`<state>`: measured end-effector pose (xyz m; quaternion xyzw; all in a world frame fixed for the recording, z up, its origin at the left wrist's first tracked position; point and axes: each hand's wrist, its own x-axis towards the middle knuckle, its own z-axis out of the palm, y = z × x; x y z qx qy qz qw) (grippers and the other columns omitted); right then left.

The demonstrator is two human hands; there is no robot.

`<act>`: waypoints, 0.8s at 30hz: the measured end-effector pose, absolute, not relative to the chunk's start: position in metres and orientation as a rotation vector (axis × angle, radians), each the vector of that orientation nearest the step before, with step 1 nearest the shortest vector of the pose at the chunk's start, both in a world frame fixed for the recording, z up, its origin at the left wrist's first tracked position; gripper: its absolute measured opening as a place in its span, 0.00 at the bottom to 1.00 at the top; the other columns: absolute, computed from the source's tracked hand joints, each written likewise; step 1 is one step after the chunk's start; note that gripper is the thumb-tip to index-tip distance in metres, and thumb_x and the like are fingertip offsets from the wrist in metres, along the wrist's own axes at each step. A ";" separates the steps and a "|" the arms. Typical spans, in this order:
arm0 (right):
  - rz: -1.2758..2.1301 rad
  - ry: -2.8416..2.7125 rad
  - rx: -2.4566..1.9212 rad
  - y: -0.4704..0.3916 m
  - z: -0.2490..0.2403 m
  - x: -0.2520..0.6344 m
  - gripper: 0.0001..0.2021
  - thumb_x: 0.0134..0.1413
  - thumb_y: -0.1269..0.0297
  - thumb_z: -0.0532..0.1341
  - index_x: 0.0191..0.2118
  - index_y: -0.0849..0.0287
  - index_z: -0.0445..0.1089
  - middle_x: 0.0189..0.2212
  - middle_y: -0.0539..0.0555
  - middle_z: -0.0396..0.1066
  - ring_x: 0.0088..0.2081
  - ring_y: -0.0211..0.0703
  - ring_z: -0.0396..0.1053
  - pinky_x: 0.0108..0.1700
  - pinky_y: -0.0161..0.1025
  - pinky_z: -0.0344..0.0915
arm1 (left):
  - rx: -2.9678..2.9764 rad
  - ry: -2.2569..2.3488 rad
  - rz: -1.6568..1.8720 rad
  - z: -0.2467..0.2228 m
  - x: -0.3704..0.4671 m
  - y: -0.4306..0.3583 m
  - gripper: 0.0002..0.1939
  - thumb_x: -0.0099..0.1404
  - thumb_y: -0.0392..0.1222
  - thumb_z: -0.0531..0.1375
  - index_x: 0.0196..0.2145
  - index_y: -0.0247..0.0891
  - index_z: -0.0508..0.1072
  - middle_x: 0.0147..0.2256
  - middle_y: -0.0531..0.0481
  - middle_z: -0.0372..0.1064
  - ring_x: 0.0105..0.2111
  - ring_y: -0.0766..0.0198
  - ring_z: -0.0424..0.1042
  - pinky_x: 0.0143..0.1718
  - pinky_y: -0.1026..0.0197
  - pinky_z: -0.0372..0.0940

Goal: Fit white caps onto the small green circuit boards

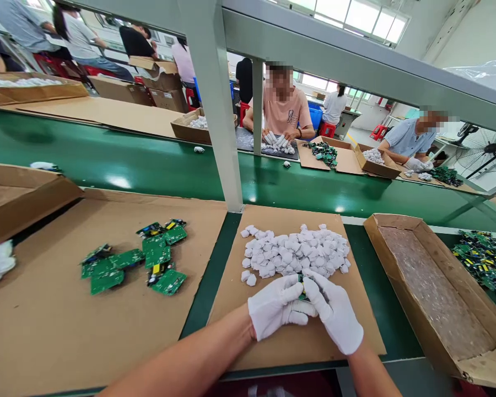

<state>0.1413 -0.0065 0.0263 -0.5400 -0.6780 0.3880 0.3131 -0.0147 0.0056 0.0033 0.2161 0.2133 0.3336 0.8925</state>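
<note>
Both hands wear white gloves. Between the fingertips of my left hand (pixel 280 306) and my right hand (pixel 334 310) is a small green circuit board (pixel 303 288) with a yellow part, partly covered by the fingers. Just beyond them lies a pile of small white pieces (pixel 297 251) on a cardboard sheet (pixel 240 325). To the left, a group of green circuit boards (pixel 156 252) rests on another cardboard sheet (pixel 144 325).
An open cardboard tray (pixel 434 292) stands at right, beside a heap of circuit boards (pixel 485 259). A grey metal post (pixel 215 110) rises from the green surface (pixel 165 168). Another cardboard box (pixel 25 201) is at left. Several people sit across.
</note>
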 end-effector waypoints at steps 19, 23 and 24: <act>1.130 -1.704 -1.239 0.000 0.017 0.145 0.27 0.57 0.47 0.53 0.59 0.55 0.59 0.51 0.55 0.68 0.53 0.50 0.64 0.53 0.44 0.63 | 0.543 0.439 0.686 0.005 -0.015 0.009 0.15 0.55 0.43 0.64 0.39 0.35 0.70 0.33 0.47 0.69 0.30 0.66 0.72 0.29 0.68 0.65; 1.199 -1.597 -1.270 -0.001 0.014 0.148 0.28 0.56 0.48 0.55 0.59 0.54 0.58 0.52 0.54 0.67 0.55 0.50 0.62 0.55 0.46 0.60 | 0.546 0.393 0.650 0.014 -0.018 0.012 0.15 0.56 0.43 0.62 0.41 0.35 0.71 0.36 0.45 0.69 0.35 0.63 0.72 0.32 0.66 0.66; 1.200 -1.577 -1.306 -0.002 0.013 0.148 0.27 0.56 0.49 0.55 0.59 0.53 0.59 0.52 0.54 0.67 0.55 0.50 0.62 0.56 0.46 0.60 | 0.559 0.402 0.650 0.016 -0.018 0.012 0.16 0.56 0.44 0.62 0.41 0.35 0.71 0.36 0.45 0.68 0.35 0.62 0.72 0.32 0.66 0.66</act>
